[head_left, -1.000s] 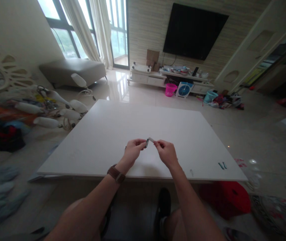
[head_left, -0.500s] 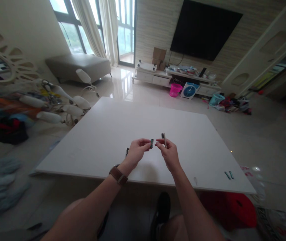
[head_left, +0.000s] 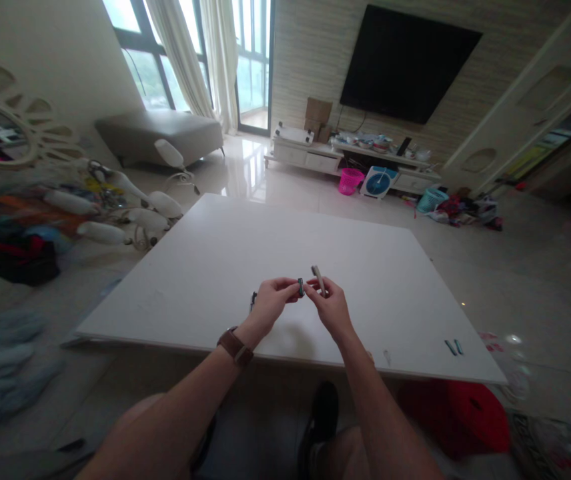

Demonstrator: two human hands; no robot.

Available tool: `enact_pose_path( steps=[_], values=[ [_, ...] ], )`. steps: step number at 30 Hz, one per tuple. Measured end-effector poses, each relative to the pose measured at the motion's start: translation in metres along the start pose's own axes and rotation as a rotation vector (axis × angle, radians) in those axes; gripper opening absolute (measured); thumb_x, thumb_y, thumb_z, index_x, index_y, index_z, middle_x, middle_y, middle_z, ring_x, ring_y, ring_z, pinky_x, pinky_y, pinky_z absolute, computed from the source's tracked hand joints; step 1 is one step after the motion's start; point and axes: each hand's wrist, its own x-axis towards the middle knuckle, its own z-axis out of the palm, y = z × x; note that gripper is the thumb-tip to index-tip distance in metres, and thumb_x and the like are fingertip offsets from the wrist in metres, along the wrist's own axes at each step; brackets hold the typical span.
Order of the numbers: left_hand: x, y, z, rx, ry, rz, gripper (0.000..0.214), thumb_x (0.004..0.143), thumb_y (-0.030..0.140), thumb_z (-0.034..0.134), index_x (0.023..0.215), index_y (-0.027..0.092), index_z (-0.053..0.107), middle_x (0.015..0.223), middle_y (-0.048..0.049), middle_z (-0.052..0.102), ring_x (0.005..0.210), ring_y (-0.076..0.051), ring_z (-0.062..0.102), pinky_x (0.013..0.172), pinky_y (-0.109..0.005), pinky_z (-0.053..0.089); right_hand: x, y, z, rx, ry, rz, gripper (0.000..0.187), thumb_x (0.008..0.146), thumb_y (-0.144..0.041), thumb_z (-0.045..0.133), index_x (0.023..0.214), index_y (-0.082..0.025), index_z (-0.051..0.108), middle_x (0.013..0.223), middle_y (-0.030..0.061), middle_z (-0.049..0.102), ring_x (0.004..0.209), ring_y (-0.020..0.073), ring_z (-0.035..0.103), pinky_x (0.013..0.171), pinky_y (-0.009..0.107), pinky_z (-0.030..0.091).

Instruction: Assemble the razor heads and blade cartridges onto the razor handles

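My left hand (head_left: 273,298) pinches a small dark green rectangular piece (head_left: 301,287) between thumb and fingers; its exact kind is too small to make out. Close against its right side are the fingertips of my right hand (head_left: 333,303). A small toothbrush-like brush (head_left: 319,280) with a light handle and dark bristles rests in the right hand, its head pointing up and away. Another dark item (head_left: 253,301) shows behind the left hand, mostly hidden. Both hands are above the white table (head_left: 285,233).
Two thin dark green strips (head_left: 454,347) lie near the table's right front corner, and a small clear item (head_left: 387,357) sits by the front edge. Below the right side is a red stool-like object (head_left: 458,413). A lamp with white shades (head_left: 150,217) stands beyond the left edge.
My right hand has moved left with the brush, bringing its fingertips up to the green piece. The brush now tilts more to the left. My left hand has barely moved.
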Motion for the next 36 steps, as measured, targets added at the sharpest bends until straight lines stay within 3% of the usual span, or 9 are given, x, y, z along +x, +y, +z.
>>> enact_pose_path(
  steps=[4,6,14,20,26,36],
  values=[
    [-0.004,0.0,-0.008,0.0,0.059,0.006,0.026,0.068,0.031,0.079,0.082,0.01,0.075,0.079,-0.0105,0.074,0.075,-0.017,0.068,0.076,-0.031,0.054,-0.008,-0.004,0.002,-0.041,0.031,-0.073,0.038,0.097,-0.05,0.047,0.091,-0.018,0.066,0.064,-0.0032,0.048,0.056,0.0122,0.042,0.052,0.025,0.031],
    [-0.004,0.001,-0.011,0.008,0.069,0.012,0.026,0.068,0.031,0.079,0.082,0.01,0.075,0.08,-0.0106,0.075,0.076,-0.017,0.068,0.076,-0.031,0.054,-0.01,-0.004,0.002,-0.069,-0.004,-0.109,0.038,0.098,-0.049,0.047,0.092,-0.018,0.068,0.062,-0.0038,0.044,0.055,0.0123,0.039,0.051,0.025,0.028],
    [0.016,0.012,-0.016,0.111,0.109,0.131,0.02,0.069,0.029,0.075,0.077,0.011,0.075,0.072,-0.0059,0.071,0.069,-0.014,0.063,0.072,-0.029,0.052,-0.005,0.004,-0.01,-0.311,-0.202,-0.182,0.032,0.095,-0.041,0.057,0.085,-0.018,0.077,0.061,-0.0008,0.056,0.058,0.013,0.045,0.055,0.027,0.029],
    [0.023,0.013,-0.017,0.149,0.027,0.099,0.02,0.071,0.031,0.072,0.077,0.012,0.075,0.073,-0.0061,0.071,0.072,-0.015,0.063,0.072,-0.028,0.05,0.0,0.008,-0.019,-0.23,-0.093,-0.155,0.033,0.094,-0.042,0.058,0.089,-0.016,0.077,0.063,0.0,0.057,0.06,0.0139,0.047,0.056,0.026,0.033],
    [0.016,0.009,-0.01,0.189,-0.07,0.096,0.019,0.072,0.031,0.071,0.079,0.013,0.075,0.074,-0.0059,0.072,0.072,-0.015,0.062,0.071,-0.028,0.048,-0.005,0.002,-0.018,-0.242,-0.098,-0.167,0.035,0.095,-0.044,0.055,0.089,-0.016,0.076,0.062,-0.0002,0.054,0.059,0.0138,0.046,0.055,0.026,0.032],
    [0.013,0.009,-0.015,0.273,0.006,0.167,0.017,0.071,0.029,0.069,0.075,0.014,0.074,0.069,-0.004,0.07,0.068,-0.014,0.059,0.068,-0.027,0.046,-0.008,0.013,-0.028,-0.417,-0.304,-0.137,0.035,0.093,-0.043,0.058,0.081,-0.017,0.078,0.059,-0.0001,0.057,0.056,0.0133,0.045,0.054,0.027,0.029]
  ],
)
